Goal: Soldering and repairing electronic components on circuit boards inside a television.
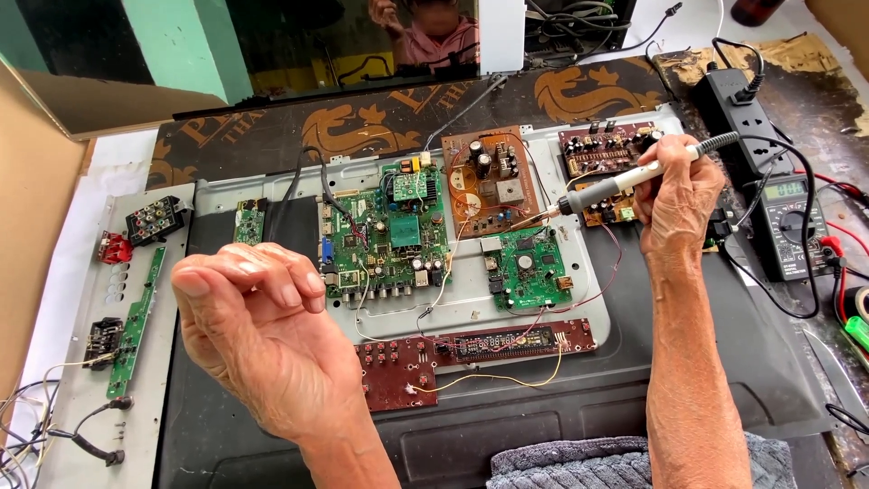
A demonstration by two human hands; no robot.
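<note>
Head view looked down on the opened back of a flat-panel set [543,407] lying on a dark printed mat [272,136]. Its metal chassis plate [579,272] served as the tray: on it sat a large green main board [385,235], a brown power board [484,181], a small green board [529,267] and a dark red board [606,154]. A long red strip board [471,349] lay on the black shell below, joined to the others by thin wires.

The right hand [674,204] was closed around the soldering iron [625,186], its tip resting at the lower edge of the brown power board. The left hand [258,321] hovered above the black shell, fingers curled loosely inward and holding nothing visible.

A grey side plate [163,380] at the left carried a narrow green strip board [131,335] and a connector block [154,217]. To the right stood a black power strip [738,109] and a multimeter [792,226]. A grey towel [579,462] lay at the near edge.

The glass beyond reflected another person only dimly. The multimeter's leads ran out of frame, and the exact joint under the tip could not be made out
</note>
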